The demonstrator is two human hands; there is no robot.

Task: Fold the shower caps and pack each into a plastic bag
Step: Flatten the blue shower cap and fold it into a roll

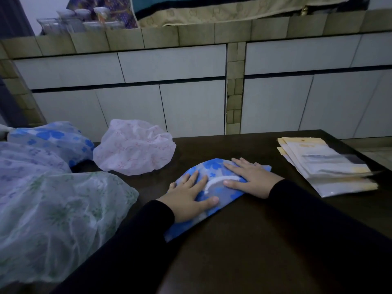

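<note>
Both hands lie flat, fingers straight, on the folded blue cap (214, 166) near the middle of the worktop (265, 230); neither grip holds anything, they only press. The left hand (188, 196) covers the cap's near-left part and the right hand (250, 177) its far-right part, with the white elastic band (220, 180) curving between them.

The thin, slippery film looks likely to spring open once the pressure lifts, since trapped air and the gathered elastic push against a fold. If one hand comes away alone, the free side may unfold or the cap may slide on the smooth dark surface. A bulky fold would probably jam at the mouth of a bag, and the bags (326, 164) lie well apart near the far right corner, so a reach there leaves the cap held by one hand only. The pink cap (135, 147) near the far edge and the green cap (59, 209) at the left edge sit loose and puffed; a sleeve could drag the green one.

The light is dim. How many folds the blue cap has I cannot tell, as hands and sleeves hide much of it. The bag stack is blurred, its count unclear. Another blue cap (51, 136) at the far left is partly covered, and the green cap runs out of view
</note>
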